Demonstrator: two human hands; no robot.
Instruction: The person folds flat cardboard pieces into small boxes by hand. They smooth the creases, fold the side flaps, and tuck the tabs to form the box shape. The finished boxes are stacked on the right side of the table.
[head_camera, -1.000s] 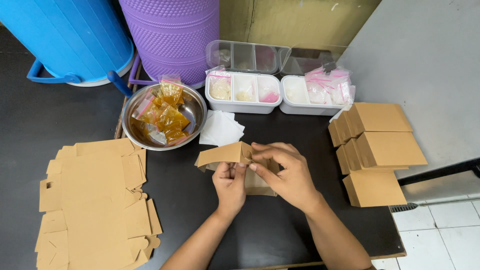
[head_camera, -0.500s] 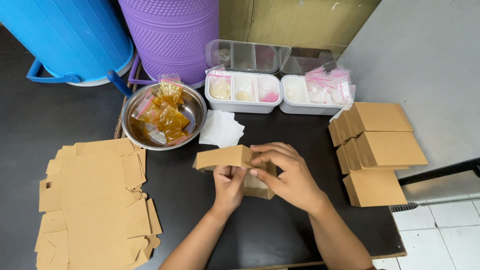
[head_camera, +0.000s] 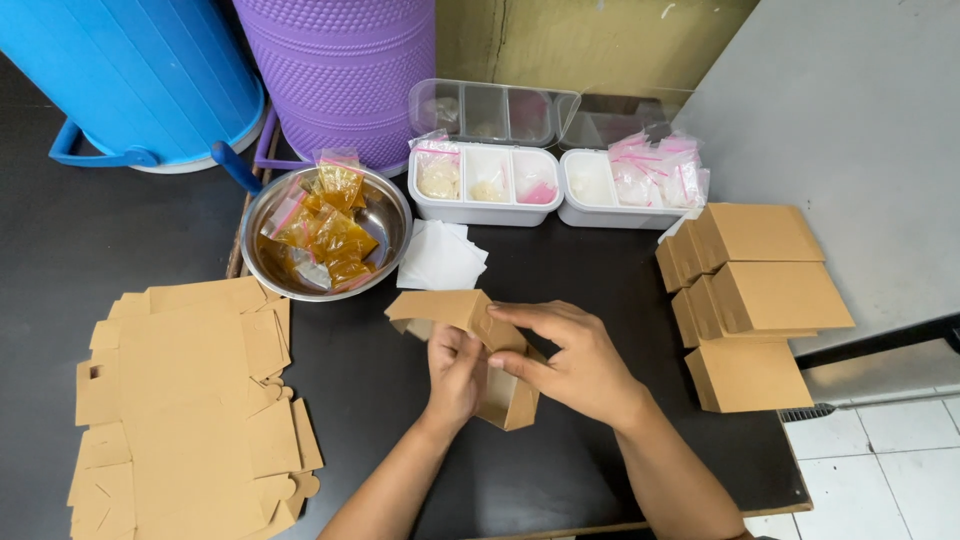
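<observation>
Both hands hold a half-folded brown cardboard box (head_camera: 447, 308) above the black table (head_camera: 370, 390). My left hand (head_camera: 455, 375) grips the box from below, fingers curled around its near side. My right hand (head_camera: 568, 357) covers the box's right part, thumb and fingers pressing a flap at its top edge. The box's open lid flap sticks out to the left. A stack of flat brown box blanks (head_camera: 185, 400) lies at the left of the table.
A steel bowl (head_camera: 385, 215) holds small orange sachets. White paper sheets (head_camera: 440, 257) lie beside it. Two white compartment trays (head_camera: 487, 190) hold small bags. Folded brown boxes (head_camera: 760, 300) are stacked at the right. Blue (head_camera: 130, 70) and purple (head_camera: 340, 60) containers stand behind.
The box has been turned slightly and lowered between my hands. My right fingers have shifted along its top flap. Everything else is unmoved.
</observation>
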